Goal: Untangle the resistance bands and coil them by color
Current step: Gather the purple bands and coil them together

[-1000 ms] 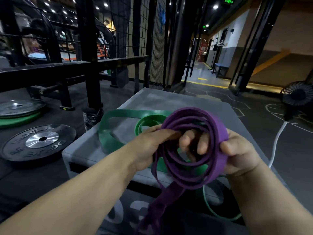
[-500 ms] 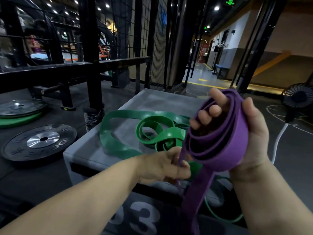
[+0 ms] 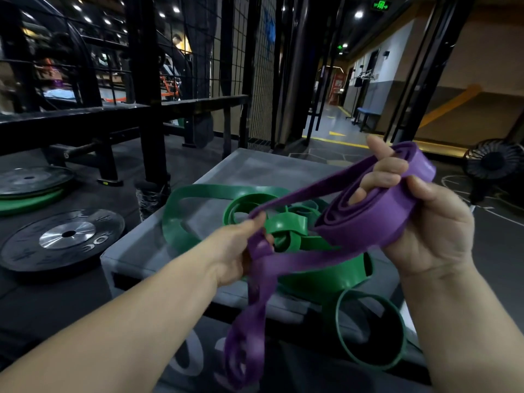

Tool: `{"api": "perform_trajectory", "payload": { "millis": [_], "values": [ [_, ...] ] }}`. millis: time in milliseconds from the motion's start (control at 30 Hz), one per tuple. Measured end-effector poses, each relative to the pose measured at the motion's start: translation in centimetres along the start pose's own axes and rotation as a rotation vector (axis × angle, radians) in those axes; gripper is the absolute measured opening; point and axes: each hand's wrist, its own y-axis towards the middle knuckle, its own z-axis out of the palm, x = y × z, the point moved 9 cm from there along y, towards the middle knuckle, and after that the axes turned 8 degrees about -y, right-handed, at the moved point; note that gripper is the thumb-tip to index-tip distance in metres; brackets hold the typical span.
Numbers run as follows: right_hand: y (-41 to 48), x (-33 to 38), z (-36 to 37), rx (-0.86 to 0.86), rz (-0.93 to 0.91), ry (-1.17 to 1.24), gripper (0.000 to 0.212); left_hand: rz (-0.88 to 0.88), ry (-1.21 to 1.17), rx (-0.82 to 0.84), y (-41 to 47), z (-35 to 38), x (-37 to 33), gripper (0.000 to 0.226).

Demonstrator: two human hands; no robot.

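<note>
Interior dim overall. Light comes from small round ceiling spotlights (image 3: 77,7) at upper left and one brighter white lamp (image 3: 358,14) over the corridor (image 3: 331,124); a green illuminated sign (image 3: 381,4) blooms slightly. The steel hub (image 3: 67,234) of the black weight plate (image 3: 28,252) shows glare. The wide purple rubber band (image 3: 368,225) carries a soft sheen at its coil; its hanging loop is motion-blurred. Black steel uprights (image 3: 147,80) bow toward the frame edges. Detail behind the wire mesh (image 3: 256,66) is soft and noisy.

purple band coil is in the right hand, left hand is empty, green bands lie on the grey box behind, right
Not quite. The head view shows the left hand gripping a loose stretch of the purple band, not empty. The right hand does hold the coil, and the green bands lie on the grey box behind.
</note>
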Motion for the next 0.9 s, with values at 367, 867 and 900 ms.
{"api": "perform_trajectory", "payload": {
  "millis": [367,867,900],
  "values": [
    [-1.3,-1.0,-0.9,-0.004,0.132,0.003,0.065,0.174,-0.092,-0.059,-1.1,-3.4,-6.7,0.013],
    [-1.6,3.0,-4.8,-0.513,-0.335,-0.227,0.050,0.057,0.953,0.362,-2.7,1.0,-2.1,0.035],
    [-1.6,3.1,-4.8,-0.545,-0.359,-0.254,0.051,0.075,1.010,0.353,-2.9,1.4,-1.9,0.031]
  ]
}}
